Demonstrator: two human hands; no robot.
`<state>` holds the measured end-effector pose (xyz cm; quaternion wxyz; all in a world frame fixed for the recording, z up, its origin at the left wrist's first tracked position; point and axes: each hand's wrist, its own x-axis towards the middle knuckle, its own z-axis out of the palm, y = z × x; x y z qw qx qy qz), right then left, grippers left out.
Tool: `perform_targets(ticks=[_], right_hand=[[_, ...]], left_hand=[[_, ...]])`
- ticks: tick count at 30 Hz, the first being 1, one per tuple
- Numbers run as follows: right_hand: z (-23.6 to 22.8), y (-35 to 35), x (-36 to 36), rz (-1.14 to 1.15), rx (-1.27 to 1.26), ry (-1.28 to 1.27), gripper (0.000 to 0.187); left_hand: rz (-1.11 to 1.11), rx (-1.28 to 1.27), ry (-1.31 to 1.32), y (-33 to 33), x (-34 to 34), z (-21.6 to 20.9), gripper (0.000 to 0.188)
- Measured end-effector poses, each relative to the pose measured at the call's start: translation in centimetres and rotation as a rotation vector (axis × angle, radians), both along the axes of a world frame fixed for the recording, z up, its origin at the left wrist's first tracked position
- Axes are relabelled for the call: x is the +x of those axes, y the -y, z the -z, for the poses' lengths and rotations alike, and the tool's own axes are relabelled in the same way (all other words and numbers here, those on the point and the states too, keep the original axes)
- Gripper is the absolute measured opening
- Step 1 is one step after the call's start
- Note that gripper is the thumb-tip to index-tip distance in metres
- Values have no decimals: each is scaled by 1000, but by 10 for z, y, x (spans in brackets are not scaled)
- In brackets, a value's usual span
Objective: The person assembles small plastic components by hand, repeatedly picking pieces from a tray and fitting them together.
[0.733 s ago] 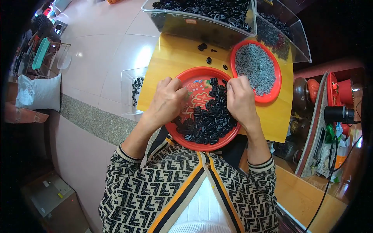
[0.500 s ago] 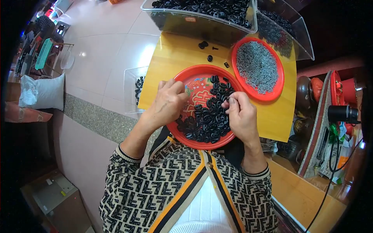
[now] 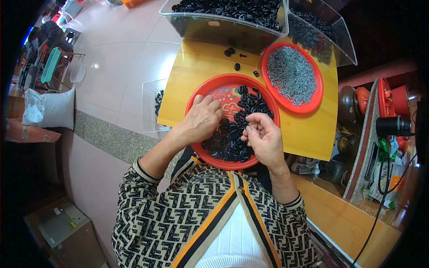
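A round red tray (image 3: pixel 210 85) with a printed pattern sits close in front of me, partly over the yellow board. Small black oval plastic parts with holes (image 3: pixel 233 139) are heaped along its right and near side. Above the tray's left part is my left hand (image 3: pixel 202 119), its fingers curled down and their tips hidden from view. My right hand (image 3: pixel 264 139) hovers over the right side of the heap, with thumb and forefinger pinched together. Whatever lies between those fingertips is too small to make out.
Grey screws (image 3: pixel 292 73) fill a second red tray (image 3: pixel 304 108) at the right. Behind stand clear plastic bins (image 3: pixel 228 22) of black parts. Several loose black pieces (image 3: pixel 237 66) lie on the yellow board (image 3: pixel 313 143). Another clear box (image 3: pixel 149 100) is at the left.
My left hand has come down and right, farther over the tray. The right hand has shifted left and slightly lower across the heap. The whole view has moved slightly.
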<state>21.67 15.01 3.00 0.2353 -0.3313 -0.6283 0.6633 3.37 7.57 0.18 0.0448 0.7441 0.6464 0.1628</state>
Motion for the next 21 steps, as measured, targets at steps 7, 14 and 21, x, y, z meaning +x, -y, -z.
perform_targets(ticks=[7, 14, 21], right_hand=[[1, -2, 0, -76, -241, -114, 17], [7, -4, 1, -88, -230, -60, 15], [11, -1, -7, -7, -177, -105, 13]], left_hand=[[-91, 220, 264, 0, -6, -12, 16], [-62, 158, 190, 3, -3, -1, 18], [-41, 187, 458, 4, -4, 3, 18]])
